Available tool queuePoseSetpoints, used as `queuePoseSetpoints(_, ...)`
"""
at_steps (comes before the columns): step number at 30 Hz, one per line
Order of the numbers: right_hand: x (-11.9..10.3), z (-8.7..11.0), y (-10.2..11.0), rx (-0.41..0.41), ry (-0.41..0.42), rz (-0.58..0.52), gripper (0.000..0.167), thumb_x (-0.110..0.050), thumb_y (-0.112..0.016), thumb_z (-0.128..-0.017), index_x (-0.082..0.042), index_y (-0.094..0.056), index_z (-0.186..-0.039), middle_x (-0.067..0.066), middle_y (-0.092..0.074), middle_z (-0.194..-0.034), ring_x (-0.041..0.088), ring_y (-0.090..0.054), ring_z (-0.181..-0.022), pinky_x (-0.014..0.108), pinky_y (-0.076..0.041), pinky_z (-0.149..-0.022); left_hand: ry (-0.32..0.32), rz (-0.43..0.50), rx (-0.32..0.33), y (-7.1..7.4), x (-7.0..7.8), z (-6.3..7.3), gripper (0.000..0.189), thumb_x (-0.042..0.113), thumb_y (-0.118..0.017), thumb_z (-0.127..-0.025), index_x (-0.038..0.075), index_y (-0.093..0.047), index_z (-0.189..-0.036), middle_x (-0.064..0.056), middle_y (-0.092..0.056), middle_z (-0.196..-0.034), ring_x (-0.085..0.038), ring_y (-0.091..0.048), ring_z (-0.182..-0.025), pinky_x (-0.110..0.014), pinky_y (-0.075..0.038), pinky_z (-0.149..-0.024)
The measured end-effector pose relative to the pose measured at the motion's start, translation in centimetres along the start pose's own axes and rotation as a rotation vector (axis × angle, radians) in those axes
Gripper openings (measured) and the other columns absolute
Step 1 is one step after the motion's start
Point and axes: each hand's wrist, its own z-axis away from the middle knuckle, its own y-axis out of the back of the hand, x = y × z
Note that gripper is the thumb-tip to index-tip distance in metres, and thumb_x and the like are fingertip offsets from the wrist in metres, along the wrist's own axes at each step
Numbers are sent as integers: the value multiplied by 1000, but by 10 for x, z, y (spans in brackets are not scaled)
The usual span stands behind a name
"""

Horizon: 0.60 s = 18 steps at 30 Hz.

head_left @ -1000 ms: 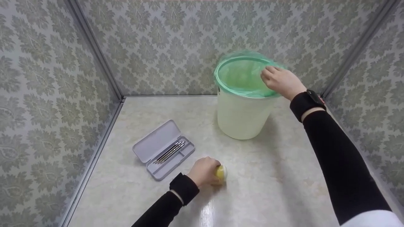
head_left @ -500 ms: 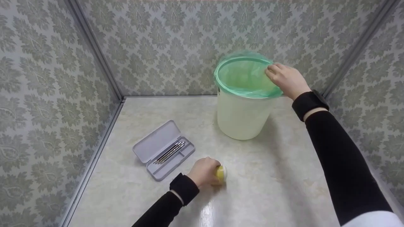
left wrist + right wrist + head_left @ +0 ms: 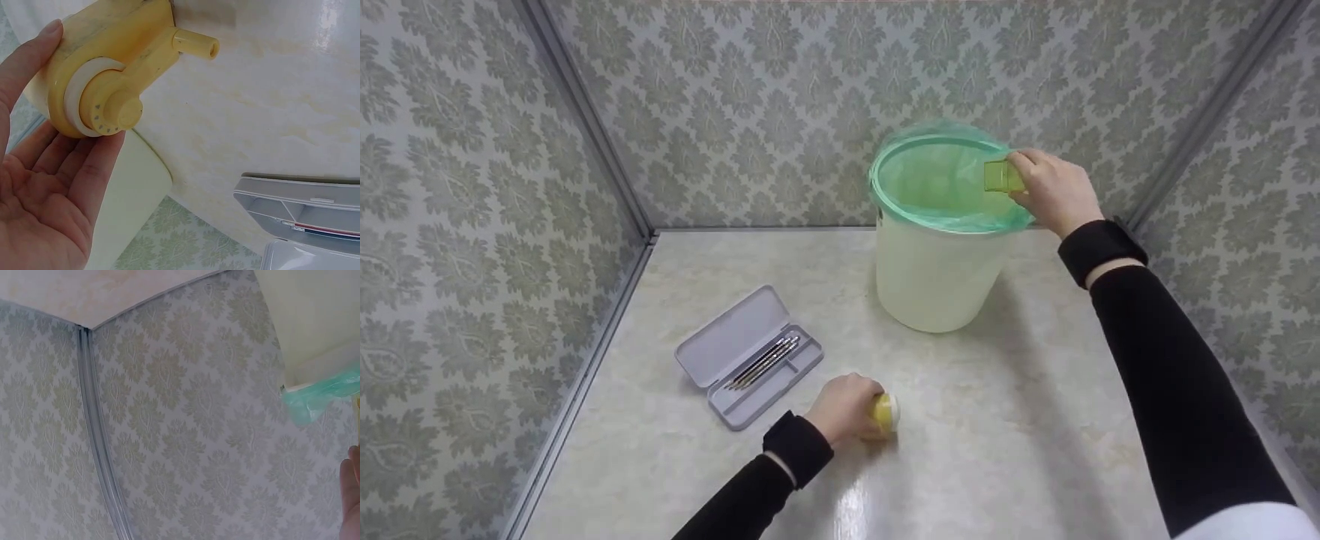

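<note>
A yellow hand-crank pencil sharpener (image 3: 885,415) lies on the table near the front, its crank (image 3: 121,107) and knob showing in the left wrist view. My left hand (image 3: 844,409) grips it, thumb on one side and fingers under the other. Over the right part of the bin's opening, my right hand (image 3: 1056,193) pinches a small see-through yellow shavings drawer (image 3: 997,176), tilted on its side. Below it stands a pale round bin (image 3: 937,277) with a green bag (image 3: 930,176) folded over its rim. Only a few fingers (image 3: 350,481) show in the right wrist view.
Left of the sharpener, a grey pencil case (image 3: 735,337) lies open with several pencils (image 3: 763,363) in one compartment. Patterned wall panels (image 3: 780,112) enclose the table (image 3: 660,465) at the back and both sides. The bin stands close to the back panel.
My right hand has drawn slightly right and turned, so the shavings drawer, hidden before, now shows over the bin. My left hand and the pencil sharpener have stayed in place.
</note>
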Motion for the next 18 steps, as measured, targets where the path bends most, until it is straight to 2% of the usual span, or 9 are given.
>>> queuePoseSetpoints(4, -1, 2, 3, -57, -162, -108, 51, -8, -76, -91, 5, -57, -136, 29, -63, -132, 47, -65, -111, 57, -55, -94, 3, -2, -1, 0, 0, 0, 29, 31, -92, -66, 13, -73, -80, 2, -72, -74, -11, -52, -64, -24, -45, -62)
queuePoseSetpoints(7, 0, 5, 4, -65, -238, -203, 52, -10, -74, -92, 5, -56, -139, 30, -61, -136, 49, -62, -116, 59, -52, -99, -1, -1, 2, -1, 0, 0, 28, 30, -91, -67, 13, -72, -78, 2, -70, -73, -10, -52, -64, -23, -44, -61)
queuePoseSetpoints(11, 2, 10, 3, -51, -296, -311, 52, -10, -74, -93, 5, -56, -139, 31, -61, -136, 49, -58, -124, 59, -48, -105, -10, -2, 10, -1, 0, -1, 26, 28, -90, -67, 13, -72, -78, 2, -70, -72, -10, -49, -62, -23, -42, -58)
queuePoseSetpoints(18, 3, 19, 1, -7, -408, -438, 52, -17, -74, -94, 2, -57, -140, 31, -63, -135, 46, -60, -126, 56, -47, -109, -32, -2, 21, 0, -1, 0, 24, 26, -87, -67, 13, -68, -71, 3, -66, -66, -9, -44, -58, -24, -38, -55)
